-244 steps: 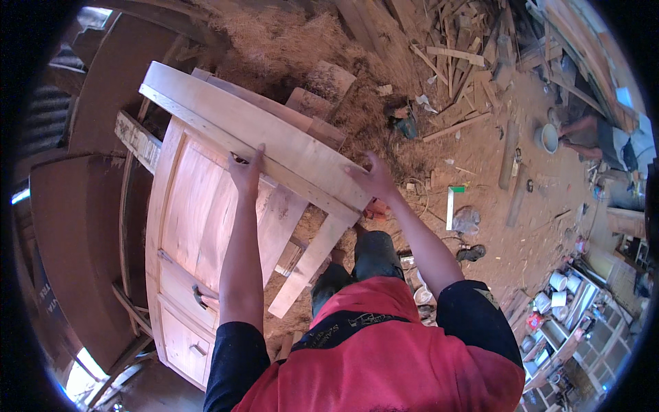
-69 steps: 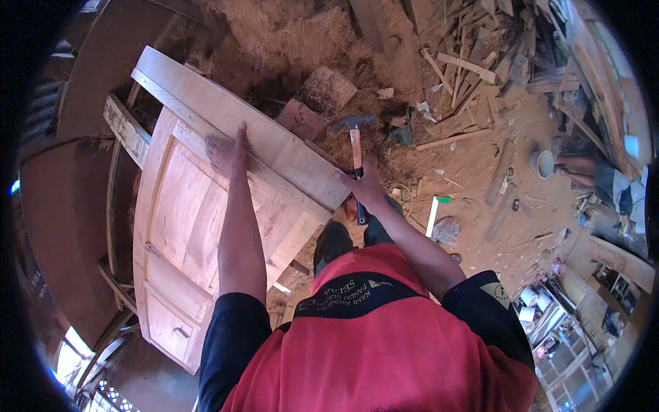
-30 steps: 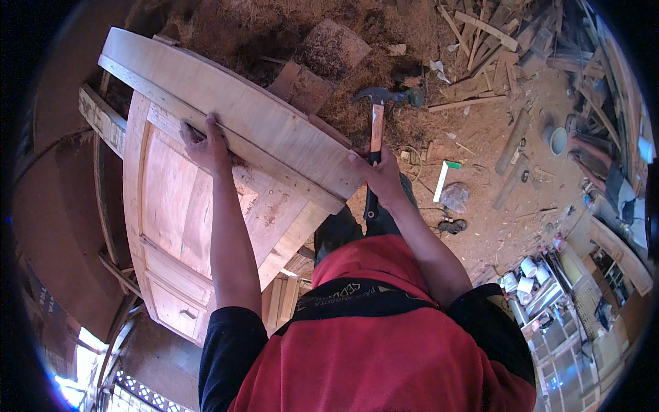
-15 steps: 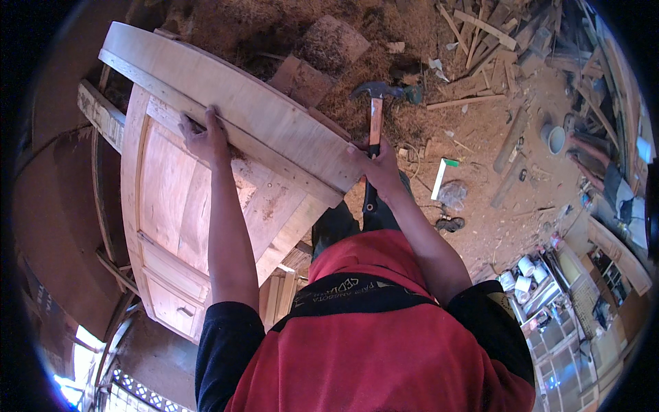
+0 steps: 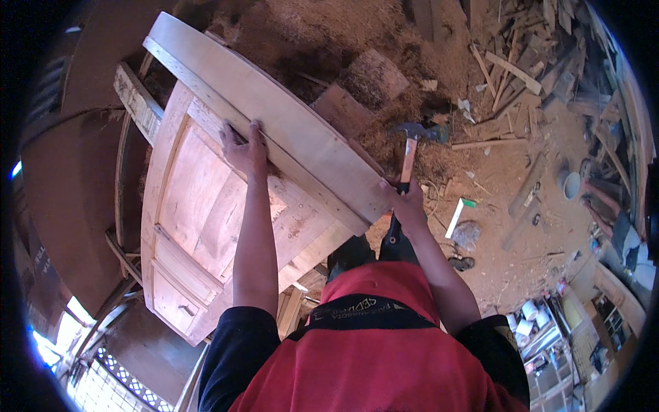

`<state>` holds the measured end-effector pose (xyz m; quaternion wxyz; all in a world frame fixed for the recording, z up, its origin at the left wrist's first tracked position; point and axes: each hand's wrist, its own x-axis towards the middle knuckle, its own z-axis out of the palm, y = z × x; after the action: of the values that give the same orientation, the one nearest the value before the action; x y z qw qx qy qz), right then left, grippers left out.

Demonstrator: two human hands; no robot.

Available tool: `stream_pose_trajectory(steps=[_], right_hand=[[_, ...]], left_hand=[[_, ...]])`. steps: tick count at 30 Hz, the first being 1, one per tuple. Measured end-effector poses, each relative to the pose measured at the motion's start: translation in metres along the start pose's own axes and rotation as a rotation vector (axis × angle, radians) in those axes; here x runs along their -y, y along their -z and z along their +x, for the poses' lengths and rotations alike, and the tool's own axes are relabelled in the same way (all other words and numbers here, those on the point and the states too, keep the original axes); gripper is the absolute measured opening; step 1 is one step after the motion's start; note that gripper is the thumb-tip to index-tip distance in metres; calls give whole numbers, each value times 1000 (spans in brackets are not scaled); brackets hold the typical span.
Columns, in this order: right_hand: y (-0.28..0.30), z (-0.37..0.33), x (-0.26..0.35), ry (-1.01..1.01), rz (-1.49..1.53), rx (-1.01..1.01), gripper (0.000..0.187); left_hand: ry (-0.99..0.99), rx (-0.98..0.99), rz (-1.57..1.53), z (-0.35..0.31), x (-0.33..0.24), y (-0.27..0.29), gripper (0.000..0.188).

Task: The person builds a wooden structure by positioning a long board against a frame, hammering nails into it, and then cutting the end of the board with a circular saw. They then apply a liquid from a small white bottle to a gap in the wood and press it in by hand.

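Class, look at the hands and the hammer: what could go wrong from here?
The left hand is at the pale wooden board's edge, so a stray blow there could strike its fingers. The right hand, gripping the claw hammer, is close to the board's end and might knock its knuckles.

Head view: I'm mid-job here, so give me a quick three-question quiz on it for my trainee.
1. Multiple choice: what is the right hand wrapped around?
A) A paintbrush
B) A claw hammer
C) A saw

2. True or false: the left hand is on the handle of the claw hammer.

3. Fill in the blank: the try square lying on the floor has a pale blade and a ____ handle.

Key:
1. B.
2. False; it touches the long wooden board.
3. Green.
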<state>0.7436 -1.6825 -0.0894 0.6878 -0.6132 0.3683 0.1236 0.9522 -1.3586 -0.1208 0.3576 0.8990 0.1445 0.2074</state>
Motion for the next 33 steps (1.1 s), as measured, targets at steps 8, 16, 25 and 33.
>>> stream_pose_trajectory(steps=[8,16,25,33], right_hand=[[1,-4,10,88,-35,-5,32],[-1,-6,14,12,72,13,37],[0,-5,6,62,10,7,34],[4,-4,2,75,-30,8,35]], left_hand=[[44,36,61,-2,-23,10,84],[42,-1,141,-4,-14,8,84],[31,60,180,-3,-21,11,85],[48,84,208,-4,-24,11,85]])
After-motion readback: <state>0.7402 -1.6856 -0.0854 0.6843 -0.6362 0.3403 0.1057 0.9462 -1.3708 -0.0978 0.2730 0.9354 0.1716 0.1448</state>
